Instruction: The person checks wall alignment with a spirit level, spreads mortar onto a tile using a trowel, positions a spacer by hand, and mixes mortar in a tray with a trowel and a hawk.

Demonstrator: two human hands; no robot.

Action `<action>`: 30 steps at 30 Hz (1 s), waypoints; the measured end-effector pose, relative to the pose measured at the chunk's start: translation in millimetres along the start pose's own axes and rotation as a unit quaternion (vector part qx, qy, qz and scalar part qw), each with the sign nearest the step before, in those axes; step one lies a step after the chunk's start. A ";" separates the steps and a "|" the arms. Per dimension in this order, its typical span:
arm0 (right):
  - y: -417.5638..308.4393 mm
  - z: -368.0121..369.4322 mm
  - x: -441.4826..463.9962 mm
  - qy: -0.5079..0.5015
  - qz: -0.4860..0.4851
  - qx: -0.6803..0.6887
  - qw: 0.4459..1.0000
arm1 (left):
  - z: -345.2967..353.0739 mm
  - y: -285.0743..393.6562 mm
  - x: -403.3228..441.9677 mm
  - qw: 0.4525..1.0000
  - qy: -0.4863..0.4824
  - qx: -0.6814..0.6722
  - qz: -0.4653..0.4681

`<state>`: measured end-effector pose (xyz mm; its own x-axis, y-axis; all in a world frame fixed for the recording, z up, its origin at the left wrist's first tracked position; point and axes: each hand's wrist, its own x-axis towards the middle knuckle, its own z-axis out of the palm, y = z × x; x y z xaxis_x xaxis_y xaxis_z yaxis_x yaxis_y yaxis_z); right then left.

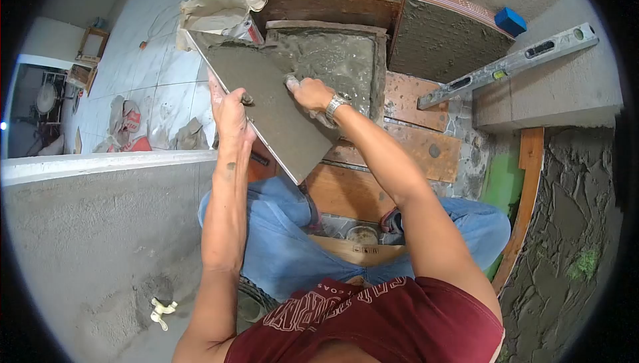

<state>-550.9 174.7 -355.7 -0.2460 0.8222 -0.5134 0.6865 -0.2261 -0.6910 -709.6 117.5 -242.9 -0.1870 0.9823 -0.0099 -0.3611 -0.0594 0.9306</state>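
Note:
My left hand [231,113] grips the left edge of a tile [273,113], which is tilted over my knees and coated with smooth grey mortar. My right hand [314,98], with a metal watch at the wrist, is closed on a trowel; its handle end shows by my thumb, and its blade is mostly hidden at the tile's right side. Behind the tile lies a tray of wet mortar [339,63]. A bag of pale powder [216,20] stands open beside the tile's upper corner.
A mortar-coated tile stack [439,40] leans on the back wall, with a blue block [510,22] on its edge. A spirit level [509,66] leans at the right. Wooden boards [346,190] lie before me. A tap [162,312] juts out at the lower left.

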 end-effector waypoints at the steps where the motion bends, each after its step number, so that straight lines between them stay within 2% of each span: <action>1: 9.2 3.7 16.4 0.005 -0.003 -0.007 1.000 | 1.4 0.9 2.7 1.000 -0.008 -0.014 -0.007; 4: 34.1 12.5 56.9 0.001 0.009 0.011 1.000 | 1.3 -2.8 11.4 0.999 -0.016 -0.034 0.000; 7: 49.9 5.4 74.1 -0.001 0.000 -0.058 0.998 | 5.0 -1.3 15.7 1.000 -0.020 -0.014 0.010; 8: 59.3 6.3 80.1 0.038 -0.014 -0.090 0.995 | 6.4 -1.9 16.2 0.999 -0.028 -0.030 0.010; 11: 42.8 -24.6 34.7 0.113 0.006 -0.068 0.991 | 9.3 -3.5 14.9 0.998 -0.034 -0.056 0.011; 15: 14.4 -64.6 -51.3 0.134 -0.030 0.069 0.988 | 17.8 -3.7 10.2 0.999 -0.016 -0.036 0.014; 18: 77.0 -28.6 -13.1 0.184 -0.068 -0.010 0.981 | 20.2 -6.9 11.4 0.999 -0.017 -0.024 0.027; 21: 60.0 -38.5 -43.4 0.104 -0.046 -0.085 0.990 | 24.3 -9.7 13.0 0.998 -0.021 -0.033 0.047; 22: 43.1 -40.5 -54.8 0.137 -0.074 -0.011 0.988 | 27.9 -7.7 11.1 0.998 -0.023 -0.052 0.042; 25: -54.6 -72.4 -132.4 0.069 -0.185 0.081 0.977 | 38.3 5.2 -0.4 0.996 -0.041 -0.075 0.019; 28: -97.3 -80.4 -149.7 -0.004 -0.207 0.158 0.966 | 44.0 6.3 -1.9 0.997 -0.050 -0.048 0.038; 30: -101.0 -76.3 -124.4 0.047 -0.240 0.120 0.962 | 37.3 -5.3 3.0 0.997 -0.059 -0.026 0.049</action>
<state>-537.3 135.1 -183.2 -0.4252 0.9027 -0.0657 0.3285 0.0863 -0.9405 -674.2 127.5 -234.3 -0.1164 0.9852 0.1259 -0.3938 -0.1622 0.9048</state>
